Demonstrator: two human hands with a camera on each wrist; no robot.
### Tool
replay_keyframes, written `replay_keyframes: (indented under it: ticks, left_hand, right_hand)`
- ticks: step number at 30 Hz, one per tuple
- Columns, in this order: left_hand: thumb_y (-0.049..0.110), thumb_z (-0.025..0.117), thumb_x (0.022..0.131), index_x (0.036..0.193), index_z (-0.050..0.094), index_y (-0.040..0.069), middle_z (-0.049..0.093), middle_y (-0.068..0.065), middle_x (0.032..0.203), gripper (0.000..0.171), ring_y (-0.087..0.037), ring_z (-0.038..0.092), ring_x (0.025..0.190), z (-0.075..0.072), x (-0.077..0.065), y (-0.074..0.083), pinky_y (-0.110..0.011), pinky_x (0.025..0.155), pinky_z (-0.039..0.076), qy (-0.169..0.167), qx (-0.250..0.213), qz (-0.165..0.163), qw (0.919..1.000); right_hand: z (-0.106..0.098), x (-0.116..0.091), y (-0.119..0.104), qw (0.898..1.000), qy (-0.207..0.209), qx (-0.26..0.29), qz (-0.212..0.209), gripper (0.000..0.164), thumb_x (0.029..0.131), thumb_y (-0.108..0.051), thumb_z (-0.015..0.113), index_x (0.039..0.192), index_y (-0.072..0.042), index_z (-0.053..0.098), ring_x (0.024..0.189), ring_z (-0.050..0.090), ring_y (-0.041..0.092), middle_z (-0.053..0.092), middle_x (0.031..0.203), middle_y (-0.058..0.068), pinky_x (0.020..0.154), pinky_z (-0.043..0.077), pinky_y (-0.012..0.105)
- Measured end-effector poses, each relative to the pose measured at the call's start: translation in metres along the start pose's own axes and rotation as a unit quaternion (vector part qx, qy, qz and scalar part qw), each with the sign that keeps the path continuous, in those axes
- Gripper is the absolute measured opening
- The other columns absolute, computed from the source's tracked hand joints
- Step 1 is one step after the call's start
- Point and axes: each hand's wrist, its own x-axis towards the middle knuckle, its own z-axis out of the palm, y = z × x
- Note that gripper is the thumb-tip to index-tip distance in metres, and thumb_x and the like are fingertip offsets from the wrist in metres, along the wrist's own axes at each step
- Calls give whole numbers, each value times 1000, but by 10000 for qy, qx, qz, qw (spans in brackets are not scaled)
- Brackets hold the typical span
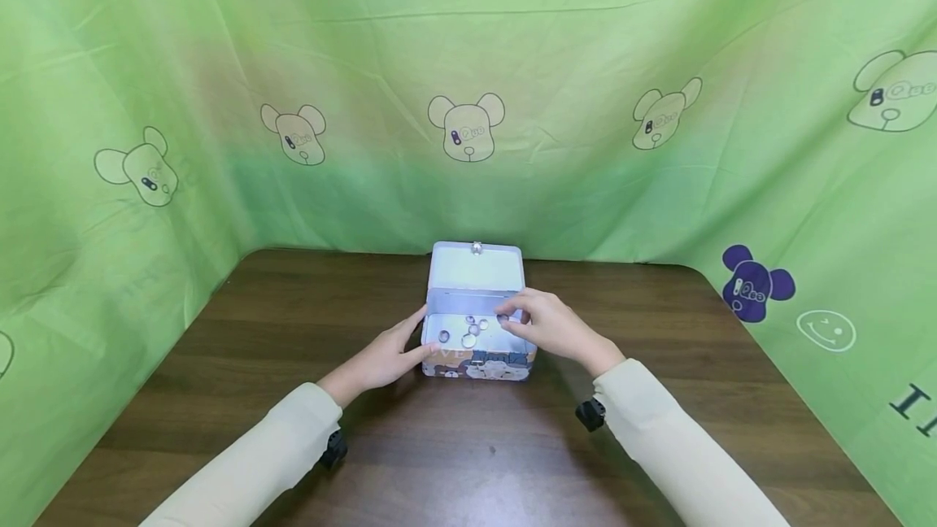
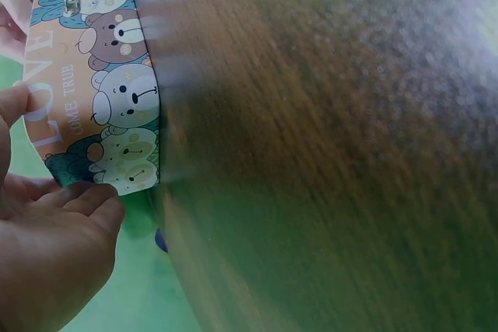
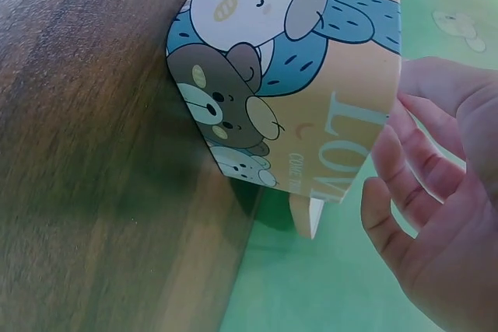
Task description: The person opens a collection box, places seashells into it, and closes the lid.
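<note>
A tin box (image 1: pixel 479 364) with bear drawings and the word LOVE stands on the table with its lid (image 1: pixel 477 267) raised at the back. Several small round shiny pieces (image 1: pixel 468 340) lie on its white inside. My left hand (image 1: pixel 384 358) holds the box at its left front corner, thumb at the front rim and fingers along the side. Over the box's right part, my right hand (image 1: pixel 552 328) pinches a small dark round piece (image 1: pixel 503 318) between thumb and fingertips. In the right wrist view that piece is hidden behind the box's front wall (image 3: pixel 342 75).
The box rests on a dark wooden table (image 1: pixel 293 307), toward its far edge. A green cloth (image 1: pixel 366 47) printed with bear heads hangs behind and along both sides. Each wrist carries a small black camera (image 1: pixel 590 413) below a pale sleeve (image 1: pixel 659 421).
</note>
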Motion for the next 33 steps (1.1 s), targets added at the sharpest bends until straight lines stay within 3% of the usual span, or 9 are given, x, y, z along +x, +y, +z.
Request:
replay_keyframes:
  ticks: [18, 33]
  left_hand:
    - [35, 58, 103, 162, 15, 12, 23, -15, 163, 77, -31, 23, 148, 0, -1, 1, -52, 116, 25, -6, 8, -58, 10000]
    - [38, 58, 103, 162, 15, 13, 23, -14, 163, 78, -30, 23, 148, 0, 0, -1, -51, 116, 26, -23, 7, -55, 10000]
  right_hand:
    - [3, 3, 8, 9999, -24, -44, 127, 26, 94, -12, 71, 119, -6, 72, 77, 53, 11, 66, 108, 4, 63, 48, 29]
    - [-14, -16, 18, 9996, 288, -46, 22, 22, 92, -9, 71, 114, -5, 75, 73, 53, 9, 66, 98, 3, 65, 47, 28]
